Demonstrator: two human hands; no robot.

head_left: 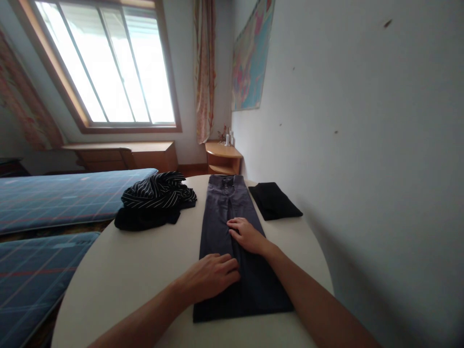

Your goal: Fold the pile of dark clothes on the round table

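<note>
A pair of dark grey trousers (217, 232) lies lengthwise on the round table, its buttoned waistband at the far end and its hems near me. On the lower legs rests my left hand (213, 276), fingers bent and tips on the cloth. My right hand (247, 235) lies farther up near the middle crease, its fingers stretched out over the fabric. Neither hand lifts the trousers, which look flat. A folded black garment (275, 200) sits to their right. To their left is a loose heap with a black-and-white striped garment (155, 191) over a black garment (143, 218).
The cream round table (145, 275) stands close to the white wall (380, 169) on the right. Blue plaid mattresses (65, 198) are at the left. Beyond are a wooden desk (152, 149), a corner shelf (223, 151) and a bright window (108, 67).
</note>
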